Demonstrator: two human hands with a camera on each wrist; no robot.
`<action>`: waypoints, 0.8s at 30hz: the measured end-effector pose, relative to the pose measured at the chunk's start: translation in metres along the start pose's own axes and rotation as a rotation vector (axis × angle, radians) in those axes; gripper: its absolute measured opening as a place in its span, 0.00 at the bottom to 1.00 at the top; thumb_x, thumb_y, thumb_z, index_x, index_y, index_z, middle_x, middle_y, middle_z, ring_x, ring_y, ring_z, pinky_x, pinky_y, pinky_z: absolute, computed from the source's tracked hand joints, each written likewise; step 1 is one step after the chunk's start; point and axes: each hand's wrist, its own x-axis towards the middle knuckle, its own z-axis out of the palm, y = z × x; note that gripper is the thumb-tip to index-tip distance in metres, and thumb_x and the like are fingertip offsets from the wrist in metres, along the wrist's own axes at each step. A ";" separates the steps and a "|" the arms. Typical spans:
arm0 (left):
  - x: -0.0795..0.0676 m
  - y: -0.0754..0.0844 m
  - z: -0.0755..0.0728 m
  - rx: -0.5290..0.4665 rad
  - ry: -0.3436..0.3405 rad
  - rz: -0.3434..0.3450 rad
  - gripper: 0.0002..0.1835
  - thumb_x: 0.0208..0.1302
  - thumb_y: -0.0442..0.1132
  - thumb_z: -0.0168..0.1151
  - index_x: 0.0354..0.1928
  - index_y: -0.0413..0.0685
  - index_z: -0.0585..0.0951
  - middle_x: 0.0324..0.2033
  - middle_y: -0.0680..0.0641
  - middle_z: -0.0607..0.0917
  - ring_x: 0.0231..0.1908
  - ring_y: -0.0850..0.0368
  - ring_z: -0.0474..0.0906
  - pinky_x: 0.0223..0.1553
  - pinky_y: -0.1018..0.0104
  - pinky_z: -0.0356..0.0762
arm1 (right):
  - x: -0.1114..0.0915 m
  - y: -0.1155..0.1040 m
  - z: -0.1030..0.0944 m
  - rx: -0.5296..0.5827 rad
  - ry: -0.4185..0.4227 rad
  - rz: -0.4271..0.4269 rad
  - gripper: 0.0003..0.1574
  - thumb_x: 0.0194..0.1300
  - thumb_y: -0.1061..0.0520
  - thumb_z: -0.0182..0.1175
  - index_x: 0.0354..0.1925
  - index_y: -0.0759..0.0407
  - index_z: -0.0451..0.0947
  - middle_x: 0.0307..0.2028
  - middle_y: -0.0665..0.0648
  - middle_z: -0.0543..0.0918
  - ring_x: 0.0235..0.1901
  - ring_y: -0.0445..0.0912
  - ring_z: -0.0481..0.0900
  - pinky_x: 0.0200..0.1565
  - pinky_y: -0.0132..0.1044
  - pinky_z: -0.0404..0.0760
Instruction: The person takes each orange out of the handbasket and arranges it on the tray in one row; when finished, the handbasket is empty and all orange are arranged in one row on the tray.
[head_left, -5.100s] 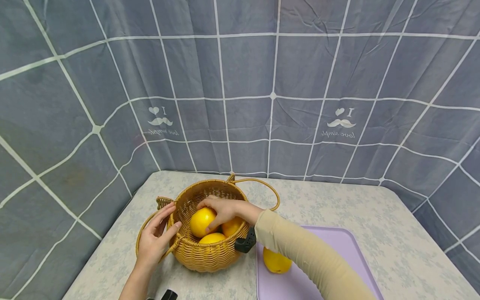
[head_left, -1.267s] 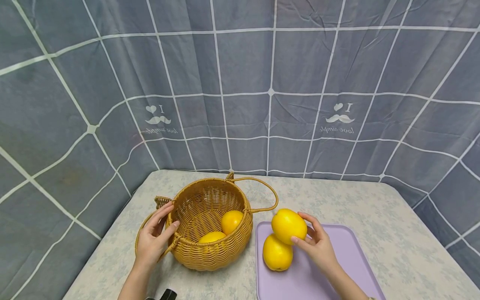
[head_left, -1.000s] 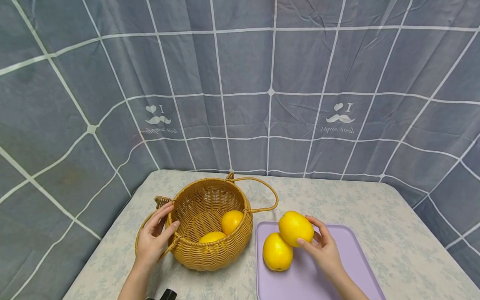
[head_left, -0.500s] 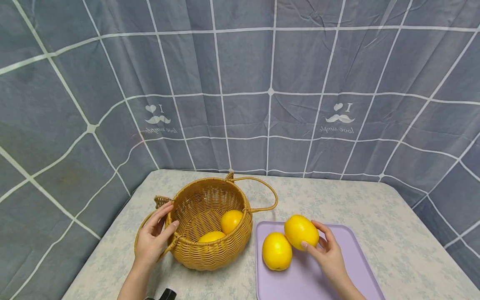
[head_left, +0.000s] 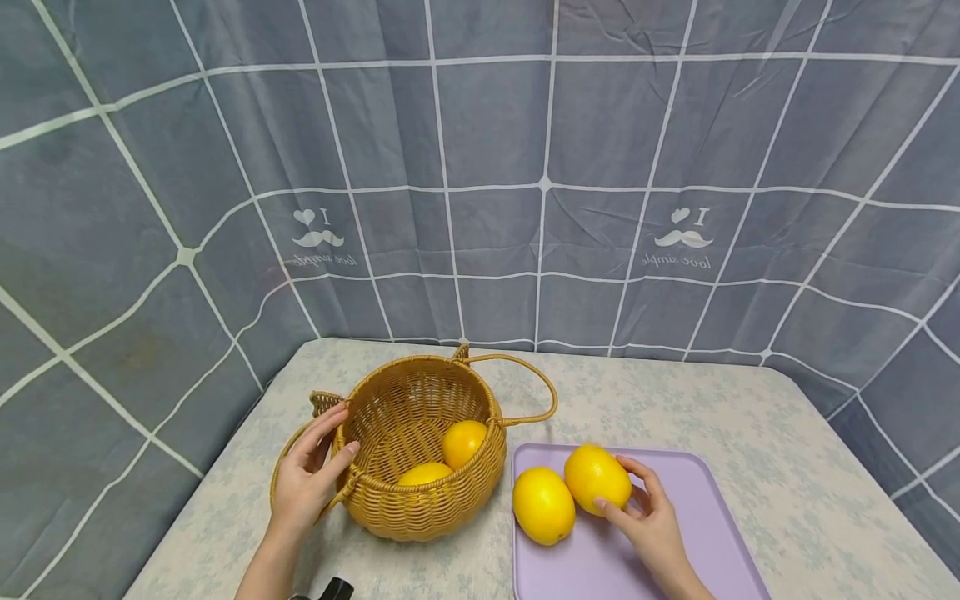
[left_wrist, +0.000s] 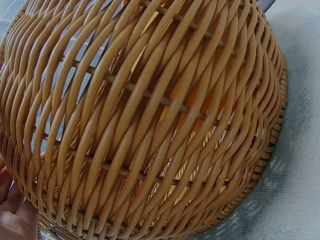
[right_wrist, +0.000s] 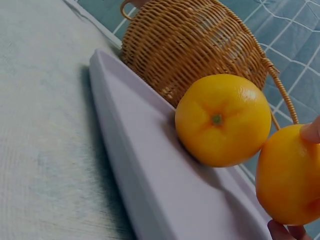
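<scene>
My left hand (head_left: pixel 303 483) grips the left rim of a wicker basket (head_left: pixel 420 512), its thumb near the handle joint. Inside the basket lie two yellow-orange fruits, one orange (head_left: pixel 463 442) by the right wall and another orange (head_left: pixel 424 474) at the front. My right hand (head_left: pixel 652 525) holds an orange (head_left: pixel 597 479) between thumb and fingers, low over the purple tray (head_left: pixel 630 575). Touching it on the left is a second orange (head_left: pixel 543 505), resting at the tray's left edge; its stem end shows in the right wrist view (right_wrist: pixel 222 120).
A pale patterned cloth (head_left: pixel 675 400) covers the table around the basket and tray. The basket's looped handle (head_left: pixel 553 400) sticks out to the right, behind the tray. A grey gridded curtain (head_left: pixel 487 233) hangs behind the table and along both sides.
The right hand took an orange from the basket to above the tray, then lowered it rightward and down. The other tray orange has just shifted left. The left hand stays on the basket.
</scene>
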 end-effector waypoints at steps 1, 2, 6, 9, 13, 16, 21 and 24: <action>0.000 0.000 0.000 0.000 0.000 0.000 0.23 0.59 0.24 0.60 0.58 0.28 0.71 0.62 0.40 0.68 0.61 0.67 0.63 0.64 0.76 0.60 | -0.001 0.001 0.001 0.000 -0.001 -0.003 0.41 0.55 0.61 0.68 0.64 0.57 0.61 0.64 0.60 0.57 0.57 0.59 0.65 0.48 0.31 0.81; 0.000 0.000 0.000 0.000 0.000 0.000 0.23 0.59 0.24 0.60 0.58 0.28 0.71 0.62 0.40 0.68 0.61 0.67 0.63 0.64 0.76 0.60 | -0.001 0.001 0.001 0.000 0.000 -0.004 0.41 0.55 0.61 0.69 0.64 0.57 0.61 0.64 0.60 0.58 0.57 0.60 0.65 0.49 0.32 0.81; 0.000 -0.001 0.000 0.004 0.003 0.000 0.23 0.59 0.24 0.60 0.58 0.28 0.72 0.62 0.40 0.68 0.61 0.67 0.64 0.64 0.77 0.60 | -0.002 0.003 0.002 -0.024 0.005 0.015 0.42 0.55 0.59 0.69 0.64 0.56 0.61 0.64 0.60 0.58 0.58 0.60 0.65 0.49 0.30 0.79; 0.000 -0.001 0.000 0.003 0.006 -0.001 0.23 0.59 0.24 0.60 0.58 0.28 0.72 0.62 0.40 0.68 0.61 0.67 0.64 0.64 0.78 0.60 | -0.001 0.004 0.002 -0.060 0.009 0.033 0.42 0.55 0.57 0.69 0.64 0.56 0.61 0.64 0.60 0.59 0.58 0.60 0.65 0.48 0.30 0.79; 0.000 -0.001 0.000 -0.005 0.008 -0.001 0.23 0.59 0.24 0.60 0.58 0.28 0.72 0.62 0.40 0.68 0.61 0.67 0.64 0.64 0.78 0.60 | -0.001 0.004 0.004 -0.083 0.008 0.047 0.41 0.54 0.57 0.70 0.62 0.55 0.63 0.63 0.60 0.60 0.57 0.59 0.66 0.47 0.32 0.80; 0.000 -0.001 0.000 -0.004 0.008 0.003 0.23 0.59 0.24 0.60 0.58 0.28 0.72 0.62 0.41 0.68 0.61 0.66 0.64 0.64 0.78 0.60 | -0.002 0.003 0.005 -0.083 0.003 0.052 0.40 0.54 0.57 0.70 0.62 0.55 0.63 0.62 0.59 0.60 0.56 0.58 0.66 0.46 0.32 0.80; 0.000 -0.001 0.000 -0.006 0.007 0.018 0.23 0.59 0.23 0.60 0.57 0.27 0.72 0.62 0.41 0.69 0.61 0.66 0.65 0.64 0.78 0.60 | -0.002 0.003 0.007 -0.095 0.000 0.049 0.40 0.54 0.57 0.70 0.60 0.57 0.61 0.60 0.59 0.60 0.55 0.56 0.65 0.44 0.28 0.79; 0.000 -0.001 0.000 -0.008 0.011 0.021 0.22 0.58 0.23 0.60 0.57 0.27 0.72 0.62 0.40 0.69 0.61 0.65 0.65 0.64 0.77 0.61 | -0.002 0.003 0.007 -0.110 -0.004 0.042 0.39 0.56 0.55 0.69 0.59 0.59 0.60 0.58 0.59 0.62 0.56 0.55 0.65 0.44 0.25 0.78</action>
